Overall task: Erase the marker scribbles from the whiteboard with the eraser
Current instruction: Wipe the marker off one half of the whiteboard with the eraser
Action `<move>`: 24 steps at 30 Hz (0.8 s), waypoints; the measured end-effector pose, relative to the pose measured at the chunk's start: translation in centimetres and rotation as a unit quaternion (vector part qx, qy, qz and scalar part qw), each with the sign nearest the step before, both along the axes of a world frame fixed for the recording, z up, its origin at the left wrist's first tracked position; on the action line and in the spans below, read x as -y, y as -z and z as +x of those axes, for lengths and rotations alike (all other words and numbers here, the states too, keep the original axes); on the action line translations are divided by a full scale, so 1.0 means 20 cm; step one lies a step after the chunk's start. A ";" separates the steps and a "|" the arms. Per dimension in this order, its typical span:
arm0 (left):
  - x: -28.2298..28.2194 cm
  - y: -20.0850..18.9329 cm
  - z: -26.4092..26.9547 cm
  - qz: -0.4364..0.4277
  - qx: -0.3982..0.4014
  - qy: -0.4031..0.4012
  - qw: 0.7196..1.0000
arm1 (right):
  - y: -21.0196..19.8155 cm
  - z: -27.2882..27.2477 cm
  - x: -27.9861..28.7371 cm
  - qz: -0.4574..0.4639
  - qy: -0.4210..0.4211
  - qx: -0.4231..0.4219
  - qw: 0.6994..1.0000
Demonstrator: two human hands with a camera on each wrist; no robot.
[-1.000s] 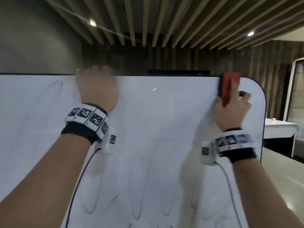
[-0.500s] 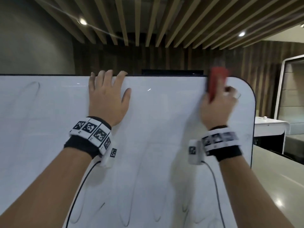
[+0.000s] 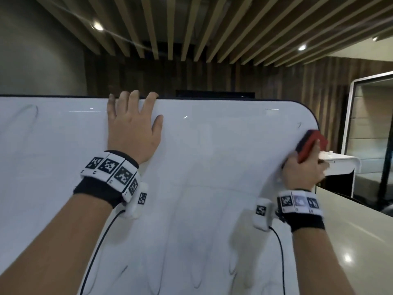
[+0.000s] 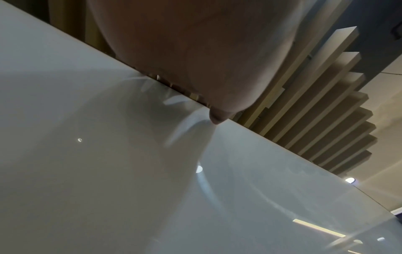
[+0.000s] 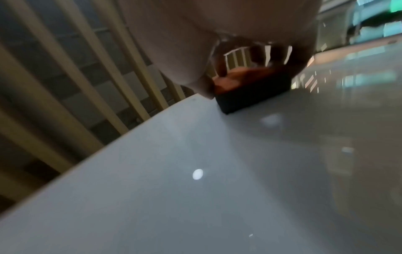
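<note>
Right hand (image 3: pixel 302 173) grips red-backed block eraser with dark felt face (image 3: pixel 309 147), felt pressed to large glossy white whiteboard (image 3: pixel 212 156) near upper right corner. Left hand (image 3: pixel 133 130) flat, fingers spread, bracing board by top edge. Eraser likely light, rigid back, soft felt; best held by red sides. Board slick, reflective; faint looping marker scribbles (image 3: pixel 197 279) low down. Slatted wooden ceiling (image 3: pixel 191 28), dark panelled walls.

Both forearms are bare, without sleeves. Each wrist wears a black wristband (image 3: pixel 96 191) topped by a white band of square black-and-white marker tiles (image 3: pixel 110 167). A small white camera unit (image 3: pixel 262 213) with 1 marker hangs under each wrist, trailing a thin black cable (image 3: pixel 280 258).
</note>
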State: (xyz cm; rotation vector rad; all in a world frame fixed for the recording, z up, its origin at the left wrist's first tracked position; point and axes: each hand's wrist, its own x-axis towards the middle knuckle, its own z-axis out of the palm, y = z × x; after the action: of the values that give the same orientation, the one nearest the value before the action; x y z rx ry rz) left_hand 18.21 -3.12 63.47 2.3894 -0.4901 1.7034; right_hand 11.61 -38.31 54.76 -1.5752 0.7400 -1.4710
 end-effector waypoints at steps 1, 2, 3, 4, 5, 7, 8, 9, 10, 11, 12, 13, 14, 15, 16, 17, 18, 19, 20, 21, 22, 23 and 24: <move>0.01 0.00 0.00 -0.002 0.001 0.001 1.000 | -0.07 0.02 -0.07 -0.044 -0.001 -0.005 0.999; 0.01 0.01 0.00 -0.004 0.005 0.002 1.000 | -0.14 0.05 -0.16 -0.122 -0.004 -0.006 0.993; 0.00 0.01 0.00 -0.006 0.010 0.003 1.000 | -0.19 0.08 -0.27 -0.216 -0.006 -0.007 0.976; 0.00 0.01 0.00 -0.007 0.015 0.006 1.000 | -0.22 0.09 -0.35 -0.296 -0.013 -0.012 0.955; -0.01 0.02 0.00 -0.007 0.019 0.011 1.000 | -0.24 0.10 -0.37 -0.355 -0.020 -0.017 0.934; -0.03 0.02 0.00 -0.007 0.020 0.021 1.000 | -0.22 0.08 -0.25 -0.394 -0.007 -0.026 0.919; -0.03 0.01 0.00 -0.007 0.018 0.022 1.000 | -0.18 0.06 -0.13 -0.362 0.009 -0.027 0.932; -0.03 0.01 0.00 -0.007 0.016 0.021 1.000 | -0.14 0.03 -0.01 -0.290 0.023 -0.026 0.956; -0.02 0.01 0.00 -0.008 0.014 0.019 1.000 | -0.09 -0.01 0.10 -0.190 0.027 -0.022 0.981; -0.01 0.01 -0.01 -0.011 0.011 0.016 1.000 | -0.05 -0.04 0.17 -0.089 0.025 -0.022 0.995; 0.00 0.01 -0.01 -0.015 0.009 0.011 1.000 | -0.03 -0.06 0.20 -0.011 0.018 -0.025 0.999; 0.01 0.02 -0.01 -0.018 0.008 0.007 1.000 | -0.04 -0.06 0.18 0.031 0.011 -0.026 0.999; 0.02 0.02 -0.01 -0.021 0.008 0.004 1.000 | -0.08 -0.05 0.13 0.037 0.005 -0.025 0.999; 0.03 0.02 0.00 -0.022 0.010 0.004 1.000 | -0.12 -0.03 0.05 0.003 0.009 -0.025 1.000; 0.03 0.02 0.00 -0.024 0.011 0.006 1.000 | -0.16 0.01 -0.05 -0.063 0.013 -0.023 0.998; 0.03 0.02 0.00 -0.026 0.012 0.008 1.000 | -0.19 0.04 -0.18 -0.147 0.014 -0.013 0.989; 0.03 0.02 0.00 -0.027 0.012 0.010 1.000 | -0.20 0.07 -0.32 -0.238 0.007 -0.006 0.971; 0.02 0.02 0.01 -0.026 0.012 0.012 1.000 | -0.19 0.10 -0.45 -0.335 -0.003 -0.005 0.942; 0.01 0.02 0.01 -0.023 0.015 0.014 1.000 | -0.15 0.12 -0.56 -0.426 -0.026 -0.006 0.904; 0.00 0.02 0.01 -0.019 0.018 0.016 1.000 | -0.11 0.11 -0.61 -0.495 -0.051 -0.014 0.867; -0.01 0.02 0.01 -0.015 0.018 0.017 1.000 | -0.09 0.10 -0.61 -0.540 -0.062 -0.024 0.839; -0.01 0.02 0.01 -0.011 0.018 0.018 1.000 | -0.10 0.08 -0.55 -0.554 -0.059 -0.023 0.830; -0.02 0.02 0.01 -0.008 0.018 0.018 1.000 | -0.12 0.07 -0.46 -0.528 -0.050 -0.011 0.847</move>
State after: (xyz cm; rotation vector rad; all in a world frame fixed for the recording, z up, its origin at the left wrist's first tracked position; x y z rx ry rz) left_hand 18.32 -2.75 63.12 2.3272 -0.5188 1.7318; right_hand 12.99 -29.08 57.13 -2.3606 -0.2648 -1.9035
